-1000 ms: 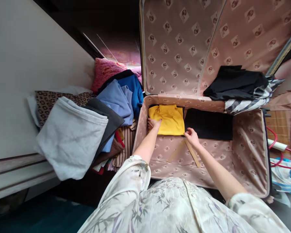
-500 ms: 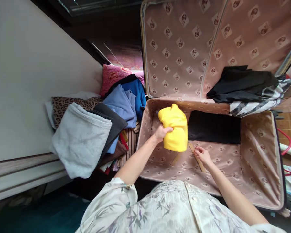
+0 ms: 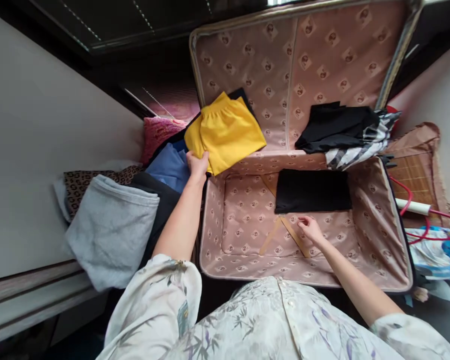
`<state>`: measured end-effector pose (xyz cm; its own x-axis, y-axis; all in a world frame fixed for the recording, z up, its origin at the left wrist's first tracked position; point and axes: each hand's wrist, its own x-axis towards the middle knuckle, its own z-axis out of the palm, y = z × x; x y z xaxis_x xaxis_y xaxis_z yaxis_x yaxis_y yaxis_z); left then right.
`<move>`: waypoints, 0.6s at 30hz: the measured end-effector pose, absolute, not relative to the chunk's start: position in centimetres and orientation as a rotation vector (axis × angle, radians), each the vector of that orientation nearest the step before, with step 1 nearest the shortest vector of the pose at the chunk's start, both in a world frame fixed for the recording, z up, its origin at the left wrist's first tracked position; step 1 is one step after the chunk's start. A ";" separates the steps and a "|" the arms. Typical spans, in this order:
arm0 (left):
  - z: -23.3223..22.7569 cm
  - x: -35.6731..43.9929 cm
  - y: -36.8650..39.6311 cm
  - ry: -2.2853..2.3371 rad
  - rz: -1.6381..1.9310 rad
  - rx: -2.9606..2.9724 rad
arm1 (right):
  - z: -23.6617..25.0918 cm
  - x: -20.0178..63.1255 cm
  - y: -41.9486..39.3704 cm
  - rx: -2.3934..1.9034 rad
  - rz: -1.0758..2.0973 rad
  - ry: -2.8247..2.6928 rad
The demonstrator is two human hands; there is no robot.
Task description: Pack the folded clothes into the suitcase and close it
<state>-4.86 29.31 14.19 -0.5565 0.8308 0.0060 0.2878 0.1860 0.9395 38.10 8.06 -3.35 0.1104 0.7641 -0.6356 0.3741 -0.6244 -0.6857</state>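
An open pink suitcase (image 3: 378, 240) with a patterned lining lies in front of me, its lid (image 3: 322, 55) propped upright. My left hand (image 3: 198, 164) grips a folded yellow garment (image 3: 225, 131) by its near corner and holds it above the suitcase's far left corner, over a pile of clothes. My right hand (image 3: 310, 228) rests on the suitcase floor, fingertips at a tan elastic strap (image 3: 285, 235), just in front of a folded black garment (image 3: 312, 190) that lies flat inside.
A pile of folded clothes sits left of the suitcase: grey cloth (image 3: 110, 230), blue cloth (image 3: 168, 167), leopard print (image 3: 86, 182), a pink cushion (image 3: 158, 132). Black and striped garments (image 3: 341, 131) hang on the suitcase's back right rim. A white wall (image 3: 41, 140) stands left; bags lie at the right.
My left hand lifted the yellow garment out of the suitcase's left half and carried it up and left toward the clothes pile. My right hand let go and settled on the strap.
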 end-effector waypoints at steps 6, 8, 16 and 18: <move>9.6 2.0 17.1 1.991 1.179 1.030 | -3.0 41.3 12.0 -2.243 0.816 -1.948; 7.9 5.0 11.4 1.809 0.932 1.017 | -2.5 41.6 13.7 -2.278 0.674 -2.245; 4.4 9.3 0.1 1.491 0.355 0.852 | 0.3 40.1 20.7 -2.269 1.002 -2.257; 4.9 9.6 0.9 1.567 0.411 0.869 | 1.9 37.7 20.1 -2.172 1.167 -2.225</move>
